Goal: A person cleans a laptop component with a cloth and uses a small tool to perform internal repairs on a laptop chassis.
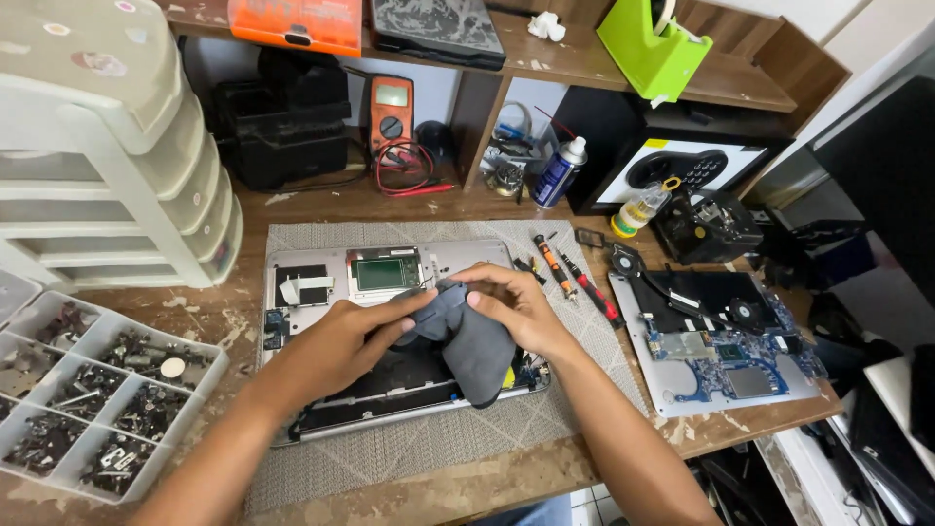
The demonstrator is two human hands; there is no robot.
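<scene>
An opened silver laptop base (321,265) lies on a grey mat (390,448) in front of me. My left hand (353,338) and my right hand (514,304) both grip a dark grey cloth (477,353) above the laptop's middle. The cloth hangs down over the dark lower part of the laptop. My fingertips meet at the cloth's top edge, close to a green-edged part (385,273) inside the base.
A blue circuit board on a silver panel (726,360) lies at right, with screwdrivers (575,282) beside it. A tray of screws (93,390) and white drawers (127,166) stand at left. A multimeter (391,112), spray can (559,171) and small bottle (638,209) stand behind.
</scene>
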